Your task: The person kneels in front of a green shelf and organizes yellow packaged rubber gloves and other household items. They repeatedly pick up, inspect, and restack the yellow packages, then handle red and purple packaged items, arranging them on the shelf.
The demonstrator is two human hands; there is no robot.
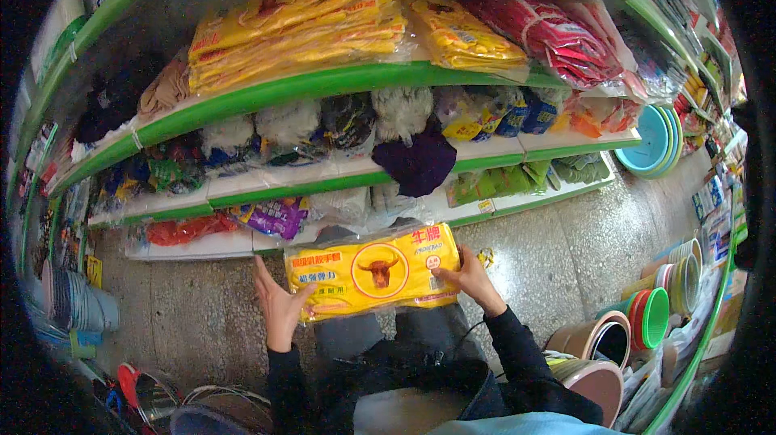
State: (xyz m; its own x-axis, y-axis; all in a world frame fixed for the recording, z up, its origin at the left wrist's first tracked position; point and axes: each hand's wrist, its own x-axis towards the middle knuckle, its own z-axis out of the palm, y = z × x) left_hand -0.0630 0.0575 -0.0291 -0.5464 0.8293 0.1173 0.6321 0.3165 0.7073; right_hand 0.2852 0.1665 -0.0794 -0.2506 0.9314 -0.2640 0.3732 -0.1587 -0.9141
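A flat yellow plastic package [376, 271] with a bull's head in a circle and printed writing lies level before me, above my knees. My right hand [470, 277] grips its right end, thumb on the front. At its left end is my left hand [282, 304], the thumb over the lower left corner and the other fingers spread away from the package. Whether the left hand bears any of its weight I cannot tell. On the top shelf ahead sit a stack of similar yellow packages [297, 29] and a smaller yellow pile [464, 35].
Red packages [545, 29] lie on the top shelf's right. Bagged gloves and a dark purple cloth item [415, 159] fill the shelf below. Green packages [500, 183] lie on the lowest shelf. Blue basins [645, 141] stand beyond; buckets [655, 318] stand at right, more [91, 307] at left.
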